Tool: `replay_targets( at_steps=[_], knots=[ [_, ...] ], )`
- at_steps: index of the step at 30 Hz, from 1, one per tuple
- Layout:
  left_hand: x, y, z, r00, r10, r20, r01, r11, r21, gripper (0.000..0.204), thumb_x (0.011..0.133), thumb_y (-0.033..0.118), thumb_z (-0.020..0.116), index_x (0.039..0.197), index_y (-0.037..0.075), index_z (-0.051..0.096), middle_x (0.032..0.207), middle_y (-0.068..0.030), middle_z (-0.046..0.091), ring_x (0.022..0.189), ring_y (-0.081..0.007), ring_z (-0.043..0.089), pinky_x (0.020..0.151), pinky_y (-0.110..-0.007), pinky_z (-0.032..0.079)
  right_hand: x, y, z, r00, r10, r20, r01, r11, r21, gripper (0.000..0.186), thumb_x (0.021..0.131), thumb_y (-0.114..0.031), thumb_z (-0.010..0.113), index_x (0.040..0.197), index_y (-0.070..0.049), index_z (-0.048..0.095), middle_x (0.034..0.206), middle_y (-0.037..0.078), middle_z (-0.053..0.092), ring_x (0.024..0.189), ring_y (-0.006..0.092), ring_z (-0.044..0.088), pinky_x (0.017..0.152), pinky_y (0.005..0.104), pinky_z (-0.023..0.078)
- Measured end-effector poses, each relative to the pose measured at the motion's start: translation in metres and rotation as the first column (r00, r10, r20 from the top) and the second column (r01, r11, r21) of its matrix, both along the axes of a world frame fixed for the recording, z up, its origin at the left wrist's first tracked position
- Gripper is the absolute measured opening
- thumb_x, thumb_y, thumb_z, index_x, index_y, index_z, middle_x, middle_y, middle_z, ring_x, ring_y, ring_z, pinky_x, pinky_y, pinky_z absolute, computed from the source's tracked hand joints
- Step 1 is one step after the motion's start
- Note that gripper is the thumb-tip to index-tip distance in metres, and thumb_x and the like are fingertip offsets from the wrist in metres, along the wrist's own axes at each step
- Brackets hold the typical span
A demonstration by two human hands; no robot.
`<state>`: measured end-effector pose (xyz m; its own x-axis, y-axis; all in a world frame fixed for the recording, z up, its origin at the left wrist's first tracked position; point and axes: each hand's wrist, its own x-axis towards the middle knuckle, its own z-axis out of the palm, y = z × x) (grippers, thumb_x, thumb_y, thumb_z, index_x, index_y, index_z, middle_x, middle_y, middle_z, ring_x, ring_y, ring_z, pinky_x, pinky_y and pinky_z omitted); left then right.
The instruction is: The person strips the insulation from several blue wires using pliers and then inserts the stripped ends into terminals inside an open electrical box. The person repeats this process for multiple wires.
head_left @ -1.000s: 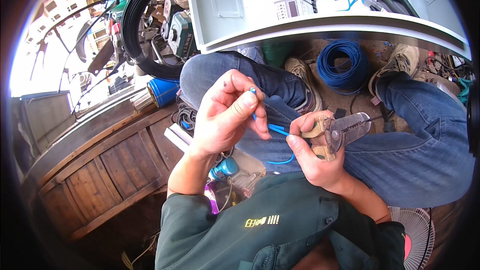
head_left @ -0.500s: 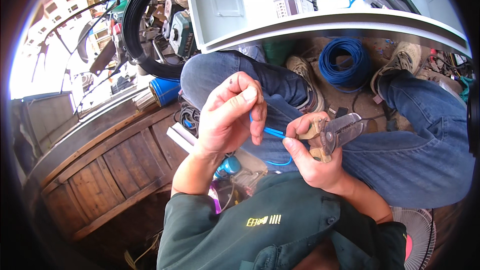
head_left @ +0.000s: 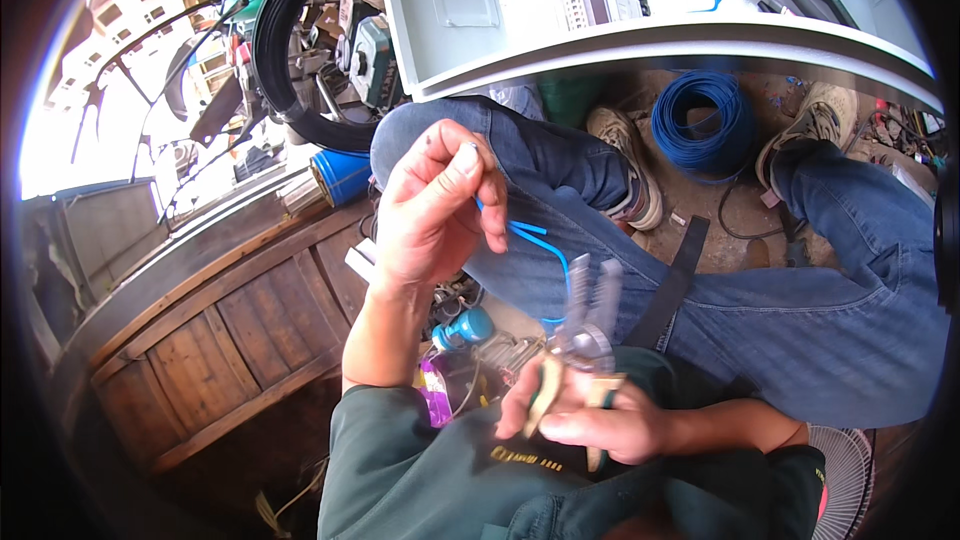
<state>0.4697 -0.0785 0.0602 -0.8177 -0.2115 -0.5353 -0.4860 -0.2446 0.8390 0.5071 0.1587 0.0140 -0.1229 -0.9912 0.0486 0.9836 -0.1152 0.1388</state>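
My left hand (head_left: 430, 210) is closed in a pinch on a blue wire (head_left: 548, 247), whose length hangs down and rightward over my jeans (head_left: 760, 320). My right hand (head_left: 610, 425) grips a wire stripper (head_left: 588, 342) with yellowish handles low in front of my dark green shirt (head_left: 400, 460). The stripper is motion-blurred, jaws pointing up and apart from each other, close to the hanging wire.
A white metal enclosure (head_left: 440, 60) with meters and wiring spans the top. Beneath it sit a blue wire coil (head_left: 700, 160) and my shoes. A black cable coil (head_left: 270, 60), blue drum (head_left: 335, 180), turquoise object (head_left: 465, 330) and wooden panelling (head_left: 250, 340) are around me; a fan (head_left: 840, 480) is lower right.
My right hand has swung down toward my shirt, turning the stripper so its jaws point upward. My left hand has risen slightly with the wire still in it.
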Motion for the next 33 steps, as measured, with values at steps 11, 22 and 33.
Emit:
replay_targets(
  at_steps=[11, 22, 33],
  knots=[
    [0.018, 0.011, 0.01, 0.994, -0.064, -0.087, 0.061, 0.997, -0.037, 0.016, 0.1, 0.011, 0.054, 0.093, -0.002, 0.048, 0.079, -0.0127, 0.053, 0.058, -0.0211, 0.06, 0.049, -0.03, 0.054, 0.017, -0.014, -0.001, 0.963, 0.257, 0.08, -0.263, 0.961, 0.084, 0.033, 0.095, -0.012, 0.059, 0.124, -0.004, 0.046, 0.115, 0.011, 0.062, 0.109, 0.0176, 0.059, 0.093, 0.0332, 0.046],
    [0.034, 0.021, 0.01, 0.99, -0.074, -0.121, 0.07, 0.997, -0.033, 0.016, 0.099, 0.011, 0.057, 0.097, -0.003, 0.05, 0.081, -0.0145, 0.053, 0.057, -0.0227, 0.059, 0.05, -0.031, 0.053, 0.012, -0.022, 0.002, 0.98, 0.194, 0.038, -0.198, 0.961, 0.193, 0.043, 0.094, -0.02, 0.064, 0.122, 0.002, 0.04, 0.097, 0.003, 0.059, 0.085, 0.0085, 0.056, 0.077, 0.026, 0.046],
    [0.033, 0.021, 0.007, 0.991, -0.064, -0.114, 0.058, 0.996, -0.061, 0.017, 0.099, 0.012, 0.058, 0.096, -0.002, 0.05, 0.078, -0.0134, 0.052, 0.057, -0.0223, 0.059, 0.049, -0.032, 0.054, 0.01, -0.024, 0.0, 0.98, 0.196, 0.025, -0.196, 0.96, 0.201, 0.044, 0.093, -0.017, 0.064, 0.123, 0.005, 0.039, 0.098, 0.005, 0.061, 0.089, 0.0102, 0.058, 0.081, 0.0276, 0.047]
  ],
)
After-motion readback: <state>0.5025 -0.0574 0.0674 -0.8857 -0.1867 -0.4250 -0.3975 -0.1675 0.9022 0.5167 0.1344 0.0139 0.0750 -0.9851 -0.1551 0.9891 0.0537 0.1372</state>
